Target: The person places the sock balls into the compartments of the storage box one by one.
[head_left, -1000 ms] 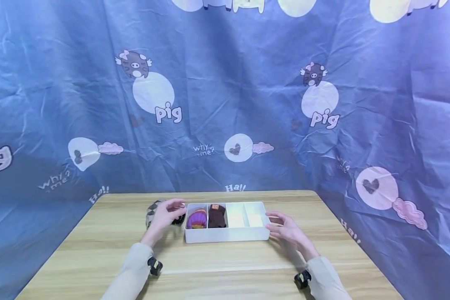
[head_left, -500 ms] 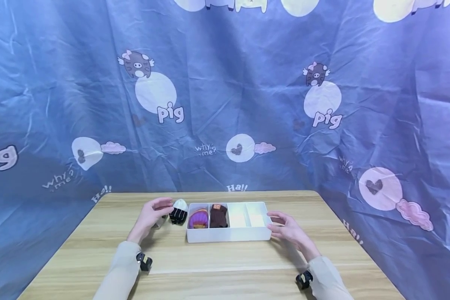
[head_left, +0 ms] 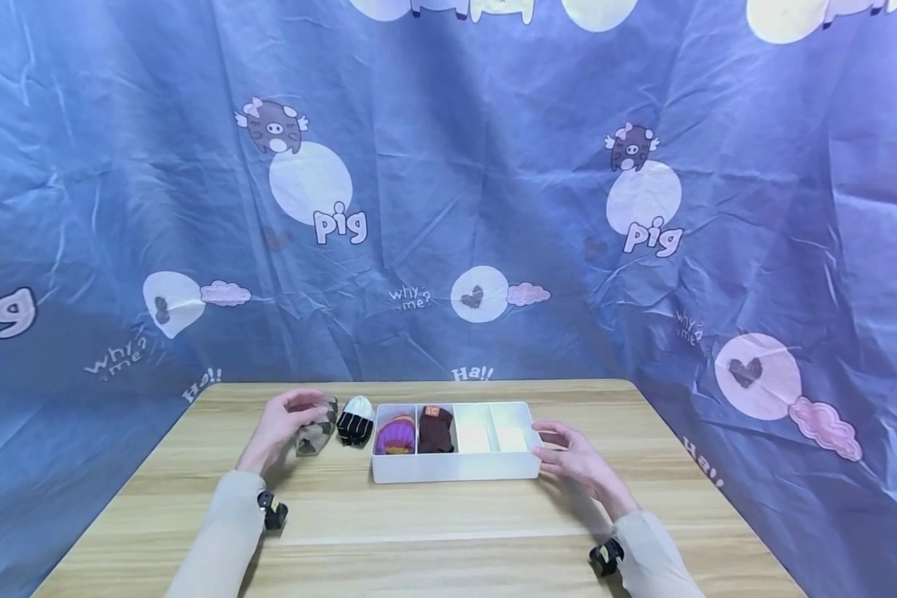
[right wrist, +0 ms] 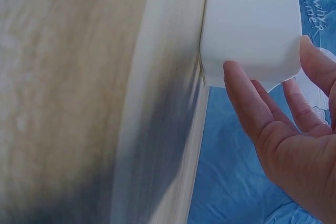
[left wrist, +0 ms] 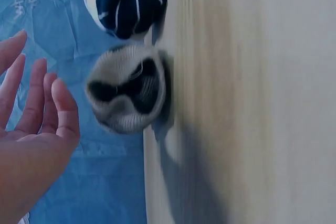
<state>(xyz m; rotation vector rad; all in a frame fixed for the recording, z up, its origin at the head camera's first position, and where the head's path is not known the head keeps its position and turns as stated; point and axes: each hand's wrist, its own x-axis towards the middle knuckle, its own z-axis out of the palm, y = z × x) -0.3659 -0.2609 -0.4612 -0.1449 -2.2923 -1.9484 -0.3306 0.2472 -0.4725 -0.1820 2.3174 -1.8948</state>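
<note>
My left hand [head_left: 282,425] hovers beside a grey-and-beige checked rolled sock [head_left: 317,428], its fingers relaxed and holding nothing. In the left wrist view a gap shows between the fingers and that rolled sock [left wrist: 128,88]. Just right of it lies a black-and-white striped rolled sock [head_left: 355,422]. A white divided box [head_left: 456,470] stands at mid-table. Its leftmost compartment contains a purple-and-orange rolled sock [head_left: 396,435]; a dark brown one [head_left: 436,432] with an orange label sits in the second. Loosely spread fingers of my right hand [head_left: 577,458] touch the box's right end.
The wooden table [head_left: 419,531] extends in front of the box. A blue printed curtain [head_left: 433,208] hangs behind the table and along both sides. Two compartments on the box's right show their white floors.
My left hand has moved left, away from the box and past the striped sock, uncovering both loose rolled socks. My right hand stays at the box's right end.
</note>
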